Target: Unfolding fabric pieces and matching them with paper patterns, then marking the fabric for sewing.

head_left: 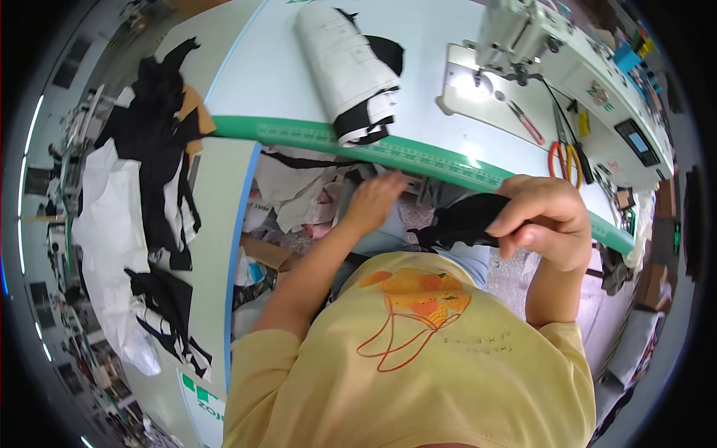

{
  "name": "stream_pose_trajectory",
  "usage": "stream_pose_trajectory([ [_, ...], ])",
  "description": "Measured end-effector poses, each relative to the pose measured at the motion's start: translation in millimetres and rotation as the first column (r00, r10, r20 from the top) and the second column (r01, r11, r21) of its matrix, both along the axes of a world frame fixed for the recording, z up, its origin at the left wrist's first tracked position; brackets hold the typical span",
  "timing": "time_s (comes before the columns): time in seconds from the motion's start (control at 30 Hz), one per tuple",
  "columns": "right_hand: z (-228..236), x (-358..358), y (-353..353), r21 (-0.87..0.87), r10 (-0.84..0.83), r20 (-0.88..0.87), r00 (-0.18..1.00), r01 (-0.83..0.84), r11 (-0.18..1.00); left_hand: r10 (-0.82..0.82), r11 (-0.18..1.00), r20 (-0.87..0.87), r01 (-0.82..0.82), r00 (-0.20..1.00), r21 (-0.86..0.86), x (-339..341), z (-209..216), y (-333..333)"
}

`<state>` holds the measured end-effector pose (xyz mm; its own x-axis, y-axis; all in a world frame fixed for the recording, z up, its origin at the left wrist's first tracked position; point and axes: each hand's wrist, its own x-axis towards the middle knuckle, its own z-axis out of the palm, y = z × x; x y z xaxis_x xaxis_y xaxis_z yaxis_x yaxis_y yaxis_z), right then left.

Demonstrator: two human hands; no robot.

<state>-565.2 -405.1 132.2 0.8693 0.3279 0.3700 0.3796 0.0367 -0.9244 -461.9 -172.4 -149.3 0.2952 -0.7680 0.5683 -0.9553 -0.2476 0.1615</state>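
Observation:
My right hand [549,220] is raised just in front of the table's green edge on the right, its fingers curled. A piece of black cloth [467,220] runs from between these fingers down toward my lap. My left hand [377,200] hovers over my lap, just below the table edge, back upward and fingers loosely stretched. Nothing shows in it, though its fingertips are slightly blurred. On the table beyond lies a rolled bundle of white and black cut fabric [347,71], its end at the green ruler edge [441,166].
A sewing machine [523,45] stands at the far right, with a red-handled seam tool [528,123] and orange-handled scissors [565,160] beside it. Black and white fabric pieces [116,201] cover the left side table [216,254]. Scraps [295,198] and a cardboard box [267,254] sit below.

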Motion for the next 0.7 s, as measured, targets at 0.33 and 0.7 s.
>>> stream_pose_trajectory([
  [0.33, -30.1, -12.0, 7.1, -0.466, -0.436, -0.148, 0.888, 0.326, 0.823, -0.196, 0.954, -0.903, -0.139, 0.382, -0.265, -40.8, 60.8, -7.8],
  [0.7, -119.5, 0.6, 63.1, -0.423, 0.195, -0.427, 0.883, -0.386, 0.820, -0.665, 0.678, -0.580, 0.053, 0.470, -0.733, -28.6, 259.6, 59.5],
])
